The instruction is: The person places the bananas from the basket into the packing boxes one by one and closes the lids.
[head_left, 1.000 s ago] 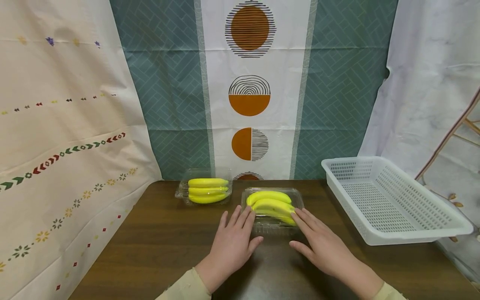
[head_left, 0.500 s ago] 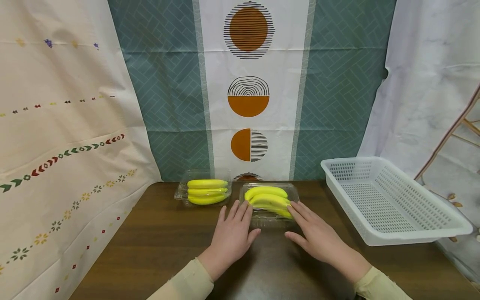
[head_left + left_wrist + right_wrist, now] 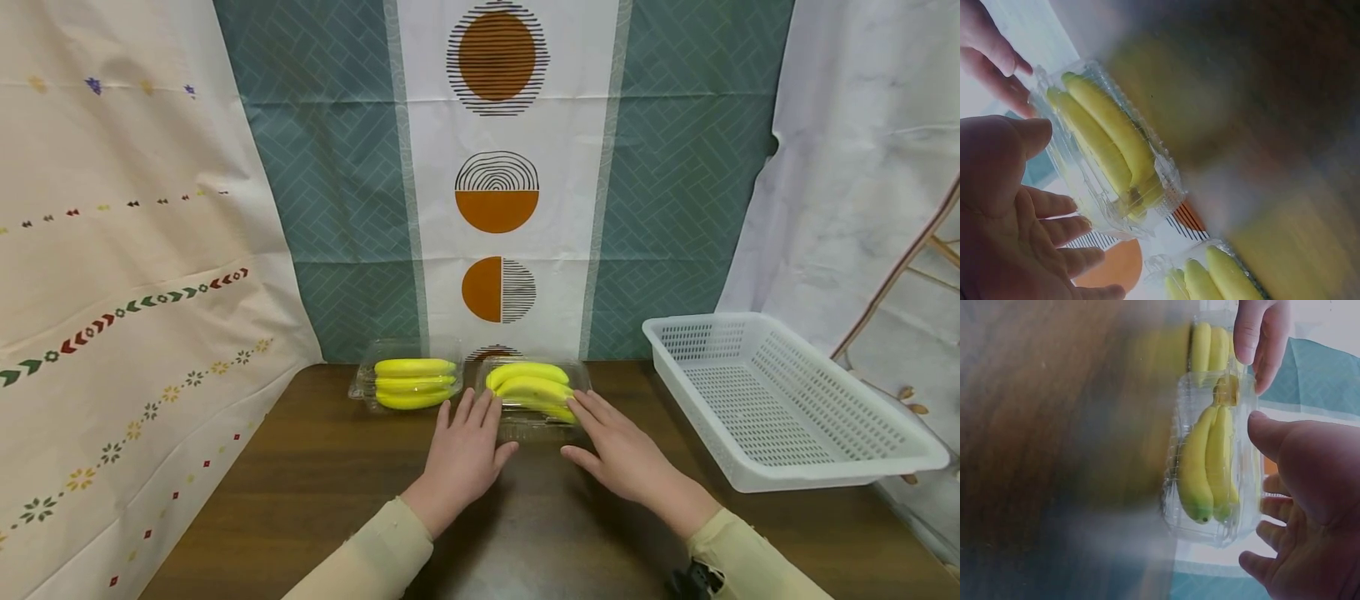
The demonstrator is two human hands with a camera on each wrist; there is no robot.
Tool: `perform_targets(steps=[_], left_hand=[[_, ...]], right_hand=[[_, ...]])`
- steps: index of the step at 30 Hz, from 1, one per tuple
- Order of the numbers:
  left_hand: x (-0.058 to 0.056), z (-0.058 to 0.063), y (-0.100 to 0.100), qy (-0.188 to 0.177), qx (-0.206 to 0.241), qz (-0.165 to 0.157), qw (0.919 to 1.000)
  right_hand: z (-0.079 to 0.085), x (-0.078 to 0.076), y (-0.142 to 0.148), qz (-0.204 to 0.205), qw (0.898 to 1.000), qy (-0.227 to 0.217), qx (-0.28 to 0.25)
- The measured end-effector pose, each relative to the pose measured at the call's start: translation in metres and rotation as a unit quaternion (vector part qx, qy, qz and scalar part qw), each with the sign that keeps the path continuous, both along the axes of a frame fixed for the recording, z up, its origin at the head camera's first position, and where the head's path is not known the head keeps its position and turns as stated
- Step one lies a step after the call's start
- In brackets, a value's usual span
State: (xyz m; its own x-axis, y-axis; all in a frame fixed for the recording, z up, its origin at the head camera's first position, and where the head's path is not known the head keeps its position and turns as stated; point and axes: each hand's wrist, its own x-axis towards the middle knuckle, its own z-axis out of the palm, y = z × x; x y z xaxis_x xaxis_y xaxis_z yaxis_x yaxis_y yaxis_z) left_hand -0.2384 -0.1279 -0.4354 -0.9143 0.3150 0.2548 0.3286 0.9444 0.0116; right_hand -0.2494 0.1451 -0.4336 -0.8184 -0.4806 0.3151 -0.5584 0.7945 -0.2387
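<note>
A clear plastic clamshell box [image 3: 528,431] with yellow bananas [image 3: 534,388] inside sits near the back of the table. My left hand [image 3: 461,458] rests its straight fingertips at the box's front left corner. On the other side, the straight fingers of my right hand [image 3: 626,458] touch the front right corner. Both thumbs are spread inward, apart from the box. Seen from the left wrist, the box [image 3: 1079,162] lies beyond the open palm, its lid down over the bananas [image 3: 1110,131]. The right wrist view shows the bananas' stem end [image 3: 1227,390] toward the left hand.
Close on the left stands a second clear clamshell [image 3: 363,390] holding bananas [image 3: 415,367]. A white perforated plastic basket [image 3: 750,471] stands at the table's right side. Patterned cloths [image 3: 345,208] hang behind the brown wooden table [image 3: 300,500] and at both sides.
The box of bananas has slid away from me toward the back cloth and slightly left, with both hands moving along against it. The second clamshell and the basket have stayed put.
</note>
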Motion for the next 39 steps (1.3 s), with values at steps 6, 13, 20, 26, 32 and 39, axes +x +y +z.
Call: perform_targets(steps=[6, 13, 20, 26, 32, 39], left_hand=[[-0.009, 0.002, 0.001, 0.0, -0.005, 0.006, 1.0], [-0.019, 0.002, 0.002, -0.007, -0.015, 0.012, 0.9998], [-0.028, 0.001, 0.002, -0.009, -0.022, 0.021, 0.9995], [-0.035, 0.003, 0.001, -0.008, -0.024, 0.025, 0.9994], [-0.044, 0.004, 0.0, -0.016, -0.028, 0.034, 0.9989], [-0.053, 0.003, 0.001, -0.021, -0.028, 0.04, 0.9986]], right_hand=[[0.0, -0.012, -0.002, -0.002, 1.0, -0.004, 0.004], [0.0, -0.022, -0.004, -0.001, 1.0, -0.008, 0.003], [-0.001, -0.035, -0.006, 0.002, 1.0, -0.009, 0.006], [0.0, -0.045, -0.01, 0.001, 1.0, -0.001, 0.014], [0.005, -0.054, -0.014, -0.002, 1.0, -0.018, 0.018], [0.006, -0.062, -0.016, -0.007, 1.0, -0.017, 0.018]])
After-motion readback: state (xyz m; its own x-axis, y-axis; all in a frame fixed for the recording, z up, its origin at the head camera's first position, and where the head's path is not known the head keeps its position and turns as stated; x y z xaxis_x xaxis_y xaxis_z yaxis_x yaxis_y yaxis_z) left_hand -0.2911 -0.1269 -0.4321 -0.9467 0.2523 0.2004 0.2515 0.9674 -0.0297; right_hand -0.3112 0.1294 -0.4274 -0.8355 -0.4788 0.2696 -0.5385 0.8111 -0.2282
